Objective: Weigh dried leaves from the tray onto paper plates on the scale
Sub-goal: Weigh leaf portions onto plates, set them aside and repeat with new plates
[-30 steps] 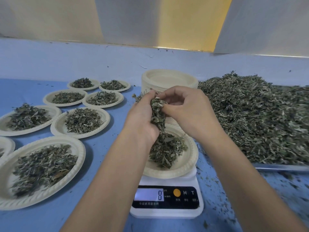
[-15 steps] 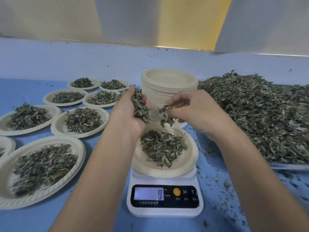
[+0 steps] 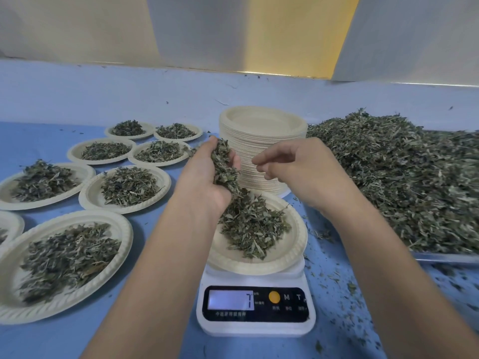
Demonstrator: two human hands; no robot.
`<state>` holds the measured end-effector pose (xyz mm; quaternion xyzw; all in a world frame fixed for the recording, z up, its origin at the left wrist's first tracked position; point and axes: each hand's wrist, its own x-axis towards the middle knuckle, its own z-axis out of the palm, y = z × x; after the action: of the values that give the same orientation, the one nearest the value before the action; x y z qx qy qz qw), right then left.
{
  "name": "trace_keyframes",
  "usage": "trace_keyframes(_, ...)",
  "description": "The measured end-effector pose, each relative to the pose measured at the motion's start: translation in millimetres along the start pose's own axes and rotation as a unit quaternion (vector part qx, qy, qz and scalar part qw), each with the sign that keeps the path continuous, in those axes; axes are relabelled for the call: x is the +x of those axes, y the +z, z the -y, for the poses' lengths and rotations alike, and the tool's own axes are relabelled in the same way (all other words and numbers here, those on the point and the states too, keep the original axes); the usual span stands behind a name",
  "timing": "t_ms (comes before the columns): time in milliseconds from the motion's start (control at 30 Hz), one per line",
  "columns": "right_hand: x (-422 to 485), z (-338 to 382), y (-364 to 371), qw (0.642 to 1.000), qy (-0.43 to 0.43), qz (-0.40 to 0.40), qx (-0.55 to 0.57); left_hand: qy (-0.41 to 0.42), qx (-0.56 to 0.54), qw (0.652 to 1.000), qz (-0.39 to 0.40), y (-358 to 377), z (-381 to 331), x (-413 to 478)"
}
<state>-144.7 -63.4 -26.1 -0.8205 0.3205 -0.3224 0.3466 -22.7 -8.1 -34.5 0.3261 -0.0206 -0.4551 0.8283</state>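
Left grip [image 3: 207, 177] cupped round a handful of dried leaves [image 3: 223, 164], over the leaf-filled paper plate [image 3: 293, 244] on the scale [image 3: 256, 327], right grip [image 3: 290, 167] loosely curled, empty, alongside

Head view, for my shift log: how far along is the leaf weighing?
Done: several cream paper plates at left hold leaf portions. In hand: the left hand grips dried green leaves over the round plate on the white digital scale, reading 7. Left: a tall stack of empty plates, a heaped metal tray.
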Motion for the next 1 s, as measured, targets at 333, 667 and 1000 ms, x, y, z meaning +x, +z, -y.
trace_keyframes(333,0,-1,8,1.000,-0.029,0.009,-0.008,-0.009,0.012,1.000,0.006,0,2,0)
trace_keyframes(667,2,-1,16,0.996,-0.017,-0.061,0.068,-0.016,0.022,1.000,0.007,2,8,-3)
trace_keyframes(1000,4,-2,10,0.895,0.122,-0.124,0.410,-0.040,0.042,0.997,0.057,54,53,-14)
